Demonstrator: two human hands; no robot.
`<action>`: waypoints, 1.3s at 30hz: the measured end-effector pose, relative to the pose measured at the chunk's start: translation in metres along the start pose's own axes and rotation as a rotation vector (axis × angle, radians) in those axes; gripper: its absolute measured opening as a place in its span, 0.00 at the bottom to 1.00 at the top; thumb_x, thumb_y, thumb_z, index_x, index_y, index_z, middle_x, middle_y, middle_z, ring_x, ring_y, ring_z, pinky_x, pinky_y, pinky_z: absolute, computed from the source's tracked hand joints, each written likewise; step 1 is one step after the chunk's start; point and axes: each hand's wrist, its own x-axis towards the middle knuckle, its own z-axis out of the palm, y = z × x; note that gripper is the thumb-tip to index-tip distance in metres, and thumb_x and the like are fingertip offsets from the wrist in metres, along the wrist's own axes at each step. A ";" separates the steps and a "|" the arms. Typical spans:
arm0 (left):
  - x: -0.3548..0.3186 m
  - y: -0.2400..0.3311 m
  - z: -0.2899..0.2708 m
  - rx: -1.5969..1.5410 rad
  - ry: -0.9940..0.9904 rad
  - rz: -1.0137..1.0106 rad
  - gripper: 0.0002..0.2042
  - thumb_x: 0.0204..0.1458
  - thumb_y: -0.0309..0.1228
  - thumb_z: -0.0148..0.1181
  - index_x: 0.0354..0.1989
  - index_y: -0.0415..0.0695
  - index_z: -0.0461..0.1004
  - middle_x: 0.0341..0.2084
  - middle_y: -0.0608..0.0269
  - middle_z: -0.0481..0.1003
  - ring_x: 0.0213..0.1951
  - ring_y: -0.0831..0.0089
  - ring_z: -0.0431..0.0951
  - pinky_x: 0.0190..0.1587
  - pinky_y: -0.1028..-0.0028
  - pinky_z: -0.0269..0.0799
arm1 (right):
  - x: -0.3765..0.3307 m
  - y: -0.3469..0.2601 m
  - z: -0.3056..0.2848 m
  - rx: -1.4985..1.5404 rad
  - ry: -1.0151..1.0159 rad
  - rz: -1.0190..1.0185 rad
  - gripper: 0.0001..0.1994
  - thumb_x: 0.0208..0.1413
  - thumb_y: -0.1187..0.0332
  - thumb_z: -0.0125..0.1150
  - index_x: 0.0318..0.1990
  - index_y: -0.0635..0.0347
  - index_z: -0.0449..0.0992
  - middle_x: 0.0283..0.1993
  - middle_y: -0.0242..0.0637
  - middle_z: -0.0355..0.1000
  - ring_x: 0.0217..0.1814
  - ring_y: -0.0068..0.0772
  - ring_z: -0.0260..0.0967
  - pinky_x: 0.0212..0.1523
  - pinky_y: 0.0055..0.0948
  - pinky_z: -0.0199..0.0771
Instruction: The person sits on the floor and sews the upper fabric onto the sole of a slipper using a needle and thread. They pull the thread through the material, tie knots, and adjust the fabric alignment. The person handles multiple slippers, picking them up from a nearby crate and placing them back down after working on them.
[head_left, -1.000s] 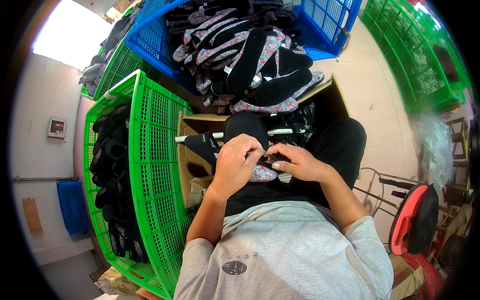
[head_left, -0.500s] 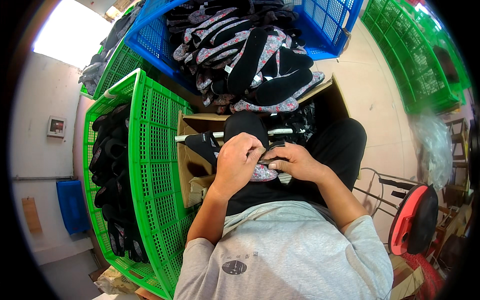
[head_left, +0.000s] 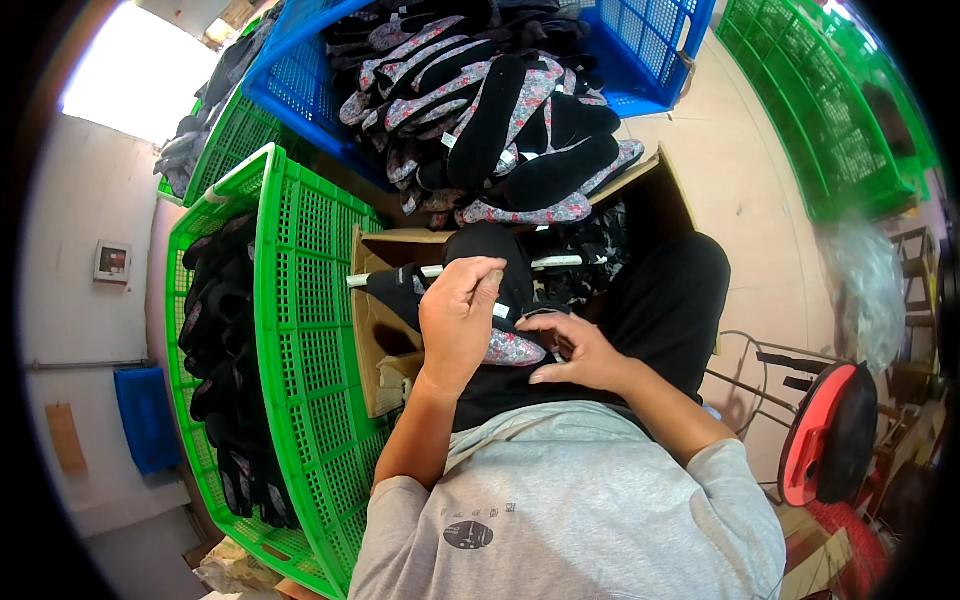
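Note:
A slipper with a floral-patterned part [head_left: 515, 349] and black cloth beside it lies over my lap, between my hands. My left hand [head_left: 455, 318] is closed above its left side, thumb and forefinger pinched; what sits in the pinch is too small to make out. A small white tag [head_left: 500, 311] shows beside this hand. My right hand [head_left: 585, 352] is at the slipper's right end, thumb and forefinger apart, the forefinger reaching its upper edge. Some curled fingers there are partly hidden. Beyond my hands, a white rod [head_left: 557, 262] crosses an open cardboard box [head_left: 400, 238]; a black cloth piece [head_left: 393, 292] hangs at its left.
A blue crate [head_left: 300, 95] ahead holds a heap of floral and black slippers [head_left: 500, 130]. Close on my left stands a green crate [head_left: 315, 330] of black footwear. More green crates [head_left: 800, 110] are far right. A red and black round-ended seat [head_left: 825, 435] stands at right.
My hands have drawn apart: the left rose and moved left, still pinched, while the right lowered and spread its thumb from the forefinger. The slipper shifted slightly left.

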 end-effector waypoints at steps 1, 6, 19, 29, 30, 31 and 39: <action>-0.001 0.001 -0.001 0.001 -0.012 -0.024 0.06 0.58 0.19 0.57 0.43 0.35 0.77 0.36 0.64 0.76 0.33 0.81 0.75 0.37 0.81 0.72 | 0.001 0.000 0.007 -0.015 0.060 -0.013 0.29 0.43 0.63 0.78 0.55 0.53 0.74 0.44 0.26 0.71 0.41 0.23 0.64 0.43 0.25 0.66; -0.006 0.003 0.001 -0.034 0.162 0.147 0.05 0.54 0.17 0.59 0.38 0.36 0.75 0.32 0.59 0.76 0.35 0.74 0.75 0.39 0.78 0.72 | 0.004 0.020 0.023 -0.113 0.257 -0.103 0.22 0.51 0.72 0.70 0.54 0.61 0.73 0.45 0.30 0.73 0.41 0.18 0.67 0.42 0.20 0.68; -0.041 -0.046 0.027 1.053 -0.061 0.139 0.33 0.50 0.39 0.65 0.62 0.33 0.64 0.65 0.39 0.57 0.69 0.40 0.52 0.70 0.49 0.44 | 0.001 0.015 -0.065 0.937 0.931 -0.118 0.06 0.62 0.64 0.57 0.38 0.54 0.68 0.30 0.25 0.68 0.22 0.14 0.59 0.16 0.17 0.55; -0.011 -0.083 0.134 0.877 -0.689 0.400 0.20 0.53 0.37 0.57 0.53 0.45 0.74 0.46 0.52 0.77 0.48 0.55 0.77 0.51 0.59 0.72 | -0.015 0.021 -0.075 1.041 1.038 -0.002 0.09 0.62 0.63 0.57 0.36 0.57 0.68 0.29 0.30 0.68 0.19 0.19 0.57 0.14 0.19 0.51; -0.007 -0.069 0.132 0.789 -0.584 0.461 0.19 0.54 0.37 0.57 0.53 0.45 0.75 0.45 0.53 0.77 0.46 0.55 0.77 0.48 0.60 0.73 | -0.018 0.028 -0.080 1.073 1.028 0.037 0.09 0.63 0.63 0.57 0.36 0.58 0.68 0.29 0.31 0.68 0.19 0.20 0.57 0.14 0.19 0.51; -0.010 -0.052 0.126 0.754 -0.693 0.279 0.17 0.53 0.36 0.58 0.50 0.44 0.76 0.41 0.55 0.78 0.43 0.55 0.78 0.44 0.58 0.73 | -0.021 0.032 -0.083 1.103 1.028 0.059 0.09 0.63 0.63 0.56 0.36 0.58 0.68 0.29 0.31 0.68 0.19 0.20 0.57 0.14 0.19 0.51; -0.028 -0.026 0.081 0.578 -0.490 0.228 0.13 0.52 0.32 0.60 0.45 0.42 0.78 0.39 0.55 0.79 0.42 0.57 0.79 0.45 0.62 0.74 | -0.008 0.032 -0.084 1.330 0.906 0.156 0.09 0.64 0.66 0.53 0.37 0.63 0.66 0.31 0.35 0.66 0.20 0.22 0.57 0.13 0.18 0.50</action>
